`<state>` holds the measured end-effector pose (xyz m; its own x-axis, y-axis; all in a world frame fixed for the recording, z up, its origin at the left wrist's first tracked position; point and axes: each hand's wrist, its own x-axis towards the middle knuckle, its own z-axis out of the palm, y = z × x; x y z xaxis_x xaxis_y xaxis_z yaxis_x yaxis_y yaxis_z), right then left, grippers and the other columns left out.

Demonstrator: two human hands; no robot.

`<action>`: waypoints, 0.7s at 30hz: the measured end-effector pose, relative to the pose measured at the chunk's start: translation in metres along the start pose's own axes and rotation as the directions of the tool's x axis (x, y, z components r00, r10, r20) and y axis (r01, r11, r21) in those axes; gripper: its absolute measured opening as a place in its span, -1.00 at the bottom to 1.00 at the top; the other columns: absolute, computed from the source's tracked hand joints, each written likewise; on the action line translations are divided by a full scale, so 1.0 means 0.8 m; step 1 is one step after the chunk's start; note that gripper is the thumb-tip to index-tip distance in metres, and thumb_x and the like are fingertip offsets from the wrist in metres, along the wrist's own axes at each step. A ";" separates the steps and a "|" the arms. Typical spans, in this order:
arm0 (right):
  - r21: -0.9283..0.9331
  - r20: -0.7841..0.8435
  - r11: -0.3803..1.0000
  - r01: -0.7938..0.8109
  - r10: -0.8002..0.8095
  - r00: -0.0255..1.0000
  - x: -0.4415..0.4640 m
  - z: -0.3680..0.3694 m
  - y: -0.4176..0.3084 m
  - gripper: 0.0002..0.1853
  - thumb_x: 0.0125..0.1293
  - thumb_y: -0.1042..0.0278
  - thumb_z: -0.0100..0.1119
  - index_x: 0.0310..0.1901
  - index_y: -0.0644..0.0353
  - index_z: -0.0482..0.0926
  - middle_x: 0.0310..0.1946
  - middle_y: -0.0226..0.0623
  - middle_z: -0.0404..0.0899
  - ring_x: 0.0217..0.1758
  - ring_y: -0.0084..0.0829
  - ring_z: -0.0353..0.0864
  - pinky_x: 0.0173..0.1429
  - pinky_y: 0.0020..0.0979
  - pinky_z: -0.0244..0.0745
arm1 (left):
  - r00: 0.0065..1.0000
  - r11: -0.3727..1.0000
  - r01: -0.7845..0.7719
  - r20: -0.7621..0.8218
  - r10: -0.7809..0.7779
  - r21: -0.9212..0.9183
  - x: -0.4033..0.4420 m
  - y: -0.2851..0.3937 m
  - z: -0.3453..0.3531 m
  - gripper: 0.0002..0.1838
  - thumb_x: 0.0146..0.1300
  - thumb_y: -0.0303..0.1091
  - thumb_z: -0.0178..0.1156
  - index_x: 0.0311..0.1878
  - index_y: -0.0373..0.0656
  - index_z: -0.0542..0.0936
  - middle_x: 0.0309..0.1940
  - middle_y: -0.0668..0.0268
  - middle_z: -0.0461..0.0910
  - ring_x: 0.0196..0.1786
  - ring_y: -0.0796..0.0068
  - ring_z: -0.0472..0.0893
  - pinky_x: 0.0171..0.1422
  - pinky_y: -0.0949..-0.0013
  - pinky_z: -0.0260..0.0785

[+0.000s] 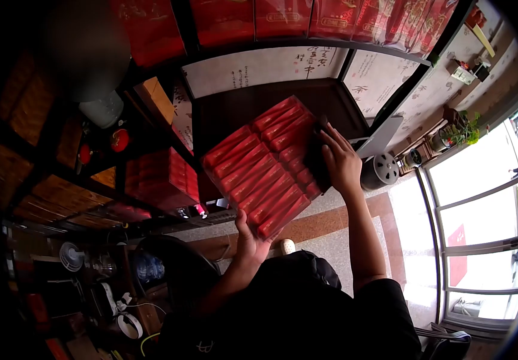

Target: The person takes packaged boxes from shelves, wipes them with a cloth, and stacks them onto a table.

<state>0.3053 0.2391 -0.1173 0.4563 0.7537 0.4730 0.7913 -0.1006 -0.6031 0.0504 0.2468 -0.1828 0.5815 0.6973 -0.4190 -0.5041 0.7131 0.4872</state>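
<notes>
I note passage for a hand over the dark shelf surface (226, 114), left of and beyond the red pack (259, 165). The upper shelf edge (307, 42) limits height. Stacked red packs (163, 177) and a wooden panel (158, 99) obstruct the left. My right hand (341, 161) blocks the pack's right side. Floor (331, 231) shows between my 2 forearms.

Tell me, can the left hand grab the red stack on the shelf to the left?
Probably not right now: the left hand is gripping a pack of red boxes by its near corner, so it isn't free. Nothing seems to cover the red stack, though.
</notes>
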 end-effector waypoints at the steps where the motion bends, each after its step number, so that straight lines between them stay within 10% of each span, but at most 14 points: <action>1: 0.000 0.000 1.000 -0.001 0.001 1.000 -0.005 0.003 0.001 -0.65 0.37 0.24 0.10 0.15 0.02 0.63 0.31 -0.31 0.50 0.42 -0.18 0.41 0.52 -0.01 0.14 | 0.999 0.999 -0.046 0.006 0.046 0.011 0.002 -0.001 0.002 -0.02 0.12 0.52 0.14 0.40 -0.02 0.27 0.23 0.28 0.46 0.16 0.28 0.56 0.09 0.17 0.56; 6: -0.038 0.010 0.907 0.420 -0.420 0.907 -0.071 0.026 -0.046 -0.75 0.27 0.22 0.11 -0.12 0.05 0.71 0.13 -0.36 0.66 0.26 -0.30 0.59 0.43 -0.03 0.25 | 1.000 0.998 0.023 -0.012 -0.024 -0.057 -0.001 -0.003 0.009 -0.08 0.22 0.49 0.04 0.46 0.04 0.23 0.32 0.29 0.39 0.28 0.27 0.48 0.24 0.12 0.47; 12: 0.040 -0.140 0.676 0.736 -0.725 0.674 -0.102 0.063 -0.055 -0.62 0.36 -0.01 -0.06 -0.31 0.04 0.69 -0.05 -0.29 0.72 -0.01 -0.33 0.71 0.19 -0.20 0.46 | 0.930 0.983 0.009 0.363 0.059 -0.182 0.001 -0.002 0.007 -0.27 0.43 0.39 -0.28 0.53 0.22 0.15 0.40 0.36 0.28 0.28 0.33 0.45 0.17 0.23 0.49; 17: -0.041 -0.214 0.758 0.651 -0.643 0.735 -0.056 0.042 -0.008 -0.46 0.50 -0.04 -0.27 -0.34 0.09 0.69 -0.20 -0.28 0.74 -0.10 -0.26 0.74 0.08 -0.17 0.50 | 0.992 0.995 0.095 -0.079 -0.094 0.016 -0.016 0.006 0.031 0.05 0.11 0.60 0.04 0.47 0.00 0.19 0.36 0.30 0.36 0.29 0.31 0.46 0.24 0.17 0.45; 21: -0.062 -0.332 0.841 0.537 -0.525 0.784 -0.028 0.030 0.036 -0.45 0.50 0.01 -0.31 -0.41 0.10 0.66 -0.23 -0.31 0.75 -0.08 -0.27 0.73 0.11 -0.20 0.48 | 0.995 0.995 0.077 -0.053 -0.081 -0.058 -0.010 0.000 0.015 -0.01 0.11 0.56 0.10 0.41 0.01 0.28 0.27 0.29 0.44 0.22 0.29 0.53 0.09 0.18 0.60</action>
<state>0.3086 0.2348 -0.1605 0.0770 0.4280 0.9005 0.9361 0.2800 -0.2131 0.0534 0.2399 -0.1701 0.5856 0.6405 -0.4969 -0.4939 0.7679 0.4079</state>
